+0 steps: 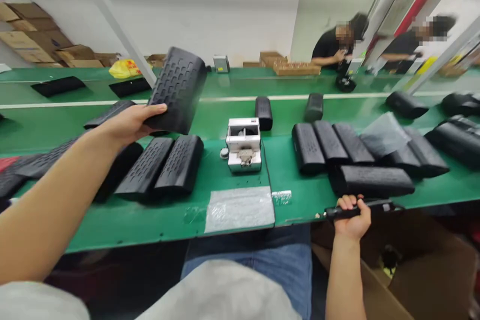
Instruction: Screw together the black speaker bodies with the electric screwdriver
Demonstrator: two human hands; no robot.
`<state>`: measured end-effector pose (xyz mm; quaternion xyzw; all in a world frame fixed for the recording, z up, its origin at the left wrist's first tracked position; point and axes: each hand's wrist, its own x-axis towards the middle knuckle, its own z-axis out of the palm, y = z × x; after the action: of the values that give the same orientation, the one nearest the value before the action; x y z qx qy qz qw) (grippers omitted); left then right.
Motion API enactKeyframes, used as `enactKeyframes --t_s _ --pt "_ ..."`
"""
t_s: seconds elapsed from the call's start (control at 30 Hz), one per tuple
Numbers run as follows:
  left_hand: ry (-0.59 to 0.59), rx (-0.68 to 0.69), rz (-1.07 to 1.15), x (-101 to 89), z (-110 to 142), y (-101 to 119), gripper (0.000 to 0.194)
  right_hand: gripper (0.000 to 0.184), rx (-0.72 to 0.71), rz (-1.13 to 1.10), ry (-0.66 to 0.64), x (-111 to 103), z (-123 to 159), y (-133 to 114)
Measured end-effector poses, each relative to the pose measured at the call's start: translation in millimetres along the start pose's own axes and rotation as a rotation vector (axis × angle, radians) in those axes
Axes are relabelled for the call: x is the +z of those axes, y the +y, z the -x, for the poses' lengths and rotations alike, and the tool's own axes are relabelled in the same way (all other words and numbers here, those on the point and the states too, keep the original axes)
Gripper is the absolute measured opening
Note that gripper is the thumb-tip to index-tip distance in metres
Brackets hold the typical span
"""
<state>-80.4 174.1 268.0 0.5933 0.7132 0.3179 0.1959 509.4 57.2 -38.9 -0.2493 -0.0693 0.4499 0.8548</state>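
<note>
The left arm (48, 200) reaches from the near left over the green assembly bench (112, 225), with the forearm angled up and to the right. The left hand (129, 125) is closed on the lower edge of a curved black perforated housing (180, 90). The housing is raised clear of the bench and tilted, directly above two similar housings (161, 167) lying side by side on the bench.

The right forearm (345, 280) rises from below the near bench edge. The right hand (352, 215) is clamped around a slim black handheld tool (360, 210), with the fingers curled over its body. The tool lies roughly level along the near bench edge, tip pointing left, just beside a group of black housings (367, 160) on the right.

A white-and-silver bench fixture (243, 145) stands between the two hands, toward the far side of a sheet of clear bubble wrap (240, 209). A cardboard box (416, 280) stands below the bench at near right. Two people (375, 42) work beyond the far side of the bench.
</note>
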Motion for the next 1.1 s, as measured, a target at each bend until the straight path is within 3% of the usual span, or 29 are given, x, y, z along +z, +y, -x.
enactKeyframes --t_s 0.07,0.13,0.2,0.27,0.37,0.47,0.63,0.7,0.77,0.83,0.9,0.93,0.97,1.03,1.1 --pt "-0.095 -0.019 0.003 -6.3 53.2 -17.1 0.102 0.032 0.007 -0.025 0.053 5.4 1.3 -4.4" --pt "-0.166 0.011 -0.096 7.0 105.9 -23.1 0.107 0.028 0.010 -0.045 0.092 11.1 3.3 -8.0" --pt "-0.250 0.120 -0.249 37.2 148.4 -19.8 0.111 0.026 0.007 -0.063 0.113 19.2 8.9 -12.7" --pt "-0.363 0.213 -0.365 73.7 174.9 -10.2 0.104 0.024 -0.002 -0.079 0.117 29.6 18.9 -20.8" --pt "-0.451 0.261 -0.483 116.2 188.6 6.0 0.087 0.024 -0.018 -0.106 0.097 47.4 40.3 -41.4" --pt "-0.451 0.298 -0.476 137.2 191.2 8.2 0.077 0.025 -0.035 -0.160 0.057 69.3 66.3 -71.1" --pt "-0.407 0.425 -0.407 151.3 200.6 -23.0 0.099 0.060 -0.097 -0.300 -0.057 131.2 97.6 -115.6" --pt "-0.439 0.477 -0.349 152.6 204.5 -41.1 0.093 0.072 -0.129 -0.396 -0.118 163.7 98.1 -120.9" --pt "-0.422 0.502 -0.259 154.5 207.9 -61.9 0.085 0.080 -0.176 -0.436 -0.179 195.0 89.2 -117.4" --pt "-0.324 0.483 -0.119 159.5 210.7 -84.5 0.096 0.079 -0.243 -0.352 -0.280 221.4 71.9 -106.8" --pt "-0.254 0.424 0.042 167.7 214.0 -105.0 0.123 0.049 -0.337 -0.170 -0.486 243.1 52.6 -89.6" --pt "-0.267 0.395 0.109 172.3 216.0 -113.1 0.133 0.029 -0.401 -0.067 -0.605 253.4 45.2 -77.8" --pt "-0.305 0.372 0.164 176.9 218.2 -119.2 0.138 0.020 -0.453 0.037 -0.717 264.0 40.7 -63.8" --pt "-0.392 0.349 0.238 185.2 221.7 -125.7 0.138 0.043 -0.497 0.182 -0.896 287.3 41.4 -29.4" --pt "-0.411 0.342 0.285 192.0 221.6 -127.2 0.134 0.047 -0.438 0.231 -0.998 312.3 52.2 8.8"
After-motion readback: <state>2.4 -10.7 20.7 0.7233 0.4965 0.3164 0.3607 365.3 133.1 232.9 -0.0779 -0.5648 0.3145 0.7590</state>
